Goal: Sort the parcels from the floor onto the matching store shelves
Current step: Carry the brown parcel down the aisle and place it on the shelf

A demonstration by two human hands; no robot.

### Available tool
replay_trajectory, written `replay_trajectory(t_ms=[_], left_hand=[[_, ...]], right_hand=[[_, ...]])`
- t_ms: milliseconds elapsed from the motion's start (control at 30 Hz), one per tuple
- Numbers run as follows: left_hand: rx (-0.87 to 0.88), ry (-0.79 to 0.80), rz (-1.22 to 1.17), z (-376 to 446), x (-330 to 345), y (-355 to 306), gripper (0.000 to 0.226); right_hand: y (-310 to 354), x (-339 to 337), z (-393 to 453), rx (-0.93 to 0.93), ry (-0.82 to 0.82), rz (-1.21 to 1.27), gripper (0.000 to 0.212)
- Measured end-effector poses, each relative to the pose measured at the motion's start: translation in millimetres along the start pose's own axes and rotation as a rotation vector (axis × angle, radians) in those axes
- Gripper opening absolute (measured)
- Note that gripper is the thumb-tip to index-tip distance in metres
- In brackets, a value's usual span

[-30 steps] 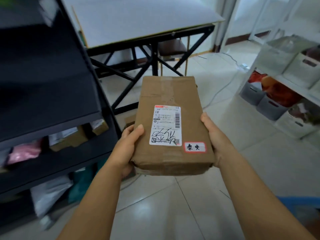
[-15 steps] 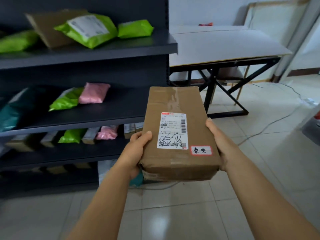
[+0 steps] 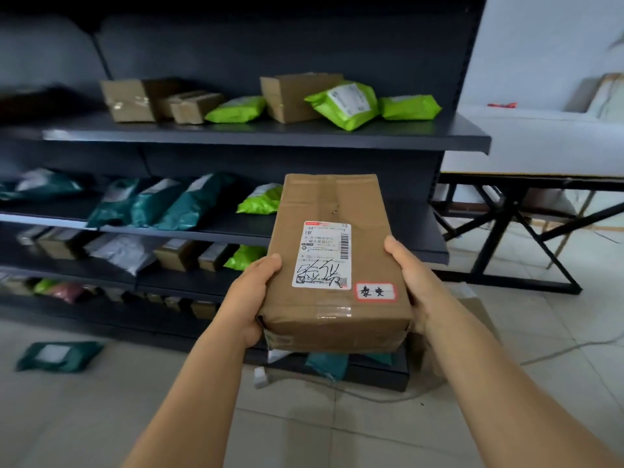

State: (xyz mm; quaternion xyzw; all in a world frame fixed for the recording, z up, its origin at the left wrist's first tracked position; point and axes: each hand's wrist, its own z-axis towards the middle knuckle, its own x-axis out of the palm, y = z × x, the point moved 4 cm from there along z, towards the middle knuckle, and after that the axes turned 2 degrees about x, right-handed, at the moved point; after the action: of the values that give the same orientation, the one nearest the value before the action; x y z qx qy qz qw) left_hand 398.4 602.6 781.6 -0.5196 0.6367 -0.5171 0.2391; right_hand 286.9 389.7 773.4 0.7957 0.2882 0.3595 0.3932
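Both hands hold one brown box [image 3: 332,265] in mid-air, near centre, in front of the shelves [image 3: 270,138]. Left hand [image 3: 248,298] wraps the box's left long edge, thumb on top; right hand [image 3: 413,282] wraps the right long edge, thumb on top. Fingers underneath hidden. Box lies roughly flat, long axis pointing away, far end tilted slightly up. White label [image 3: 322,255] on its top face, a small red-bordered sticker [image 3: 375,291] just right of the label near the close edge.

Shelves: dark, several tiers, filling the left and centre. Top tier: cardboard boxes [image 3: 130,99] at left, green bags [image 3: 342,103] toward the right end; a bare strip runs along its front edge. Second tier: teal bags [image 3: 169,204] leaning in a row, one green bag beside them; the part behind the held box cannot be seen, right end looks bare. Third tier: mixed small boxes and a grey bag [image 3: 118,253], crowded at left. Lowest tier blurred, low items only.

Floor [image 3: 84,417]: pale tile, open on the near side of the shelves. One teal parcel [image 3: 59,356] lies at far left, well apart from the hands. More bags sit under the held box at the shelf base.

Right: a white tabletop [image 3: 540,146] on black crossed legs, just beside the shelf end.
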Motion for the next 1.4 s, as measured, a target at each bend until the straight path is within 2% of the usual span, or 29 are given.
replay_trajectory(t_ms=[233, 400, 500, 733, 1067, 1400], left_hand=[[0.127, -0.172, -0.109, -16, -96, -43, 0.041], [0.214, -0.311, -0.175, -22, -146, -63, 0.025], [0.238, -0.393, -0.191, -24, -169, -72, 0.025], [0.287, -0.556, -0.209, -16, -196, -95, 0.044], [0.372, -0.705, -0.241, -13, -218, -118, 0.025], [0.456, -0.752, -0.278, 0, -257, -166, 0.029]], right_hand=[[-7, 114, 13, 0.024, 0.233, -0.061, 0.044], [-8, 179, 31, 0.047, 0.355, -0.106, 0.046], [-10, 213, 46, 0.072, 0.435, -0.135, 0.047], [-10, 266, 85, 0.138, 0.626, -0.170, 0.039], [6, 323, 112, 0.177, 0.790, -0.224, 0.038], [20, 399, 129, 0.162, 0.865, -0.240, 0.039]])
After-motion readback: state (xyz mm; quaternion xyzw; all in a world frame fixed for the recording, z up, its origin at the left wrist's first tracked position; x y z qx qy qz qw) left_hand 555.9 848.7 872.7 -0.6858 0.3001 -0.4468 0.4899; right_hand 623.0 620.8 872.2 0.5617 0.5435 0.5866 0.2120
